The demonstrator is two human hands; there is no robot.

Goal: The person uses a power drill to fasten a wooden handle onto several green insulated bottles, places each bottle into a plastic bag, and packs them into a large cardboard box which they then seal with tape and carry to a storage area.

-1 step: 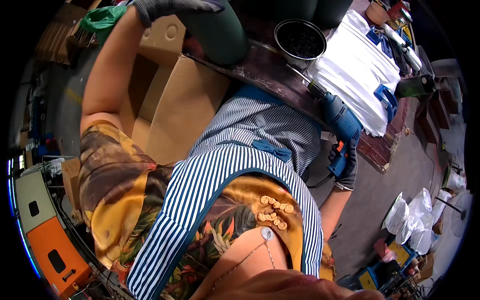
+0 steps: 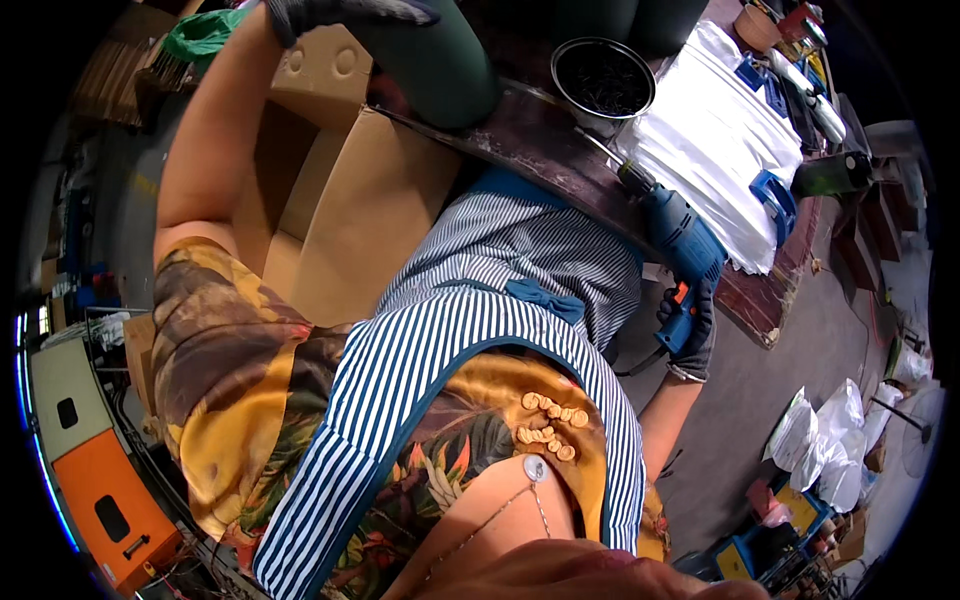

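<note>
My right hand (image 2: 690, 325), in a dark grey work glove, is wrapped round the handle of a blue power drill (image 2: 685, 240). The drill's bit points up and left, just in front of a metal pot (image 2: 603, 80) full of thin black pieces, probably screws. At the top edge my left hand (image 2: 350, 12), gloved too, lies with stretched fingers over a tall dark green cylinder (image 2: 440, 70). The cylinder stands tilted in the picture on the dark worktable (image 2: 540, 135). The picture's edge cuts off its upper end and part of that hand.
An open cardboard box (image 2: 370, 210) stands against the table's left side. Further green cylinders (image 2: 590, 15) stand at the back. White sheeting (image 2: 700, 150) covers the table's right part, with a blue tool (image 2: 772, 205) on it. White plastic bags (image 2: 835, 440) lie on the floor at right.
My left arm has shifted slightly to the left, and the hand on the green cylinder with it. The right hand and the drill look unmoved.
</note>
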